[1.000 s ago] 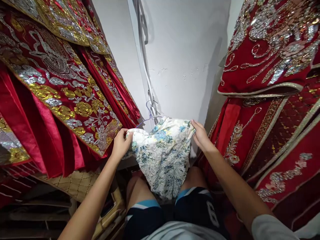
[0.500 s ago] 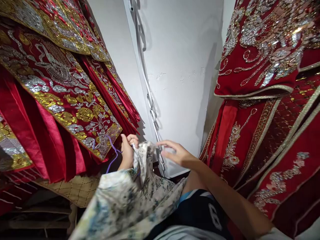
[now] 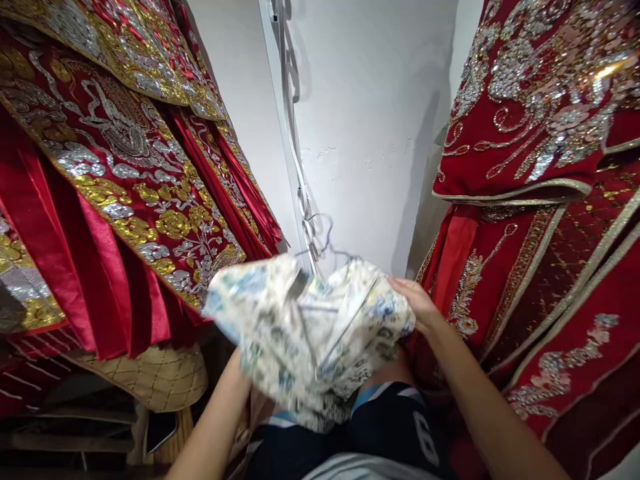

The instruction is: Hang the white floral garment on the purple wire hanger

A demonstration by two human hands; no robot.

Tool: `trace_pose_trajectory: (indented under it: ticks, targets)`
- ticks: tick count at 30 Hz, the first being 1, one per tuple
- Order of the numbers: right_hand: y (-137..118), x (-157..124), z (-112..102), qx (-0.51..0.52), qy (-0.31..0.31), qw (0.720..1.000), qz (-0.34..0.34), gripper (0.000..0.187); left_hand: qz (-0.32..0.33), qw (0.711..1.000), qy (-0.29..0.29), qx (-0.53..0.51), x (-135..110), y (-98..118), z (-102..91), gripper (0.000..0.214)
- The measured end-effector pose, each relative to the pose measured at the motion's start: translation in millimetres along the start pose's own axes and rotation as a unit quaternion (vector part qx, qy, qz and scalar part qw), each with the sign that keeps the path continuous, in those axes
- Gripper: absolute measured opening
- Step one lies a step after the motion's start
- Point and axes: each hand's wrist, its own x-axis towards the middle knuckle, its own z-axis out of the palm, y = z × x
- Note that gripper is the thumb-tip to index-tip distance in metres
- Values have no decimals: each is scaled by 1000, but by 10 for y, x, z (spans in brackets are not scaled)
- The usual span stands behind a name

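Observation:
A short floral shirt, white with blue and green print, hangs in front of me on a thin purple hanger. The hanger's hook sticks up from the open collar. At the shirt's right shoulder my right hand is closed on the cloth, its fingertips partly behind it. My left hand goes under the shirt's left side; the cloth covers its fingers, so their grip is hidden. The shirt is slightly blurred.
Red embroidered costumes with gold and silver sequins hang at left; beaded red garments hang at right. A white metal rail runs along the pale wall. A quilted beige cushion is at lower left.
The shirt has turned to spread out across my front, and the purple hanger is now inside it. My right hand has come onto its shoulder; my left hand has gone under the cloth.

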Motion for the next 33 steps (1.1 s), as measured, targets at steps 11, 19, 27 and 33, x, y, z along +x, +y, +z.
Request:
trace_pose_trajectory:
  ticks: [11,19,27,33]
  targets:
    - [-158,509,196,-9,-55,997,-57,41,-127,969,125,-169,-241,-317,12,56]
    - [-206,502,195,-62,26,990,-123,46,-198,944,145,-221,-365,-129,169,61]
    - [-89,502,59,-129,71,975,-166,44,-223,926,179,-246,-527,-113,274,59]
    - [276,364,-145,-209,292,903,-238,44,-215,934,182,-221,-534,-247,288,70]
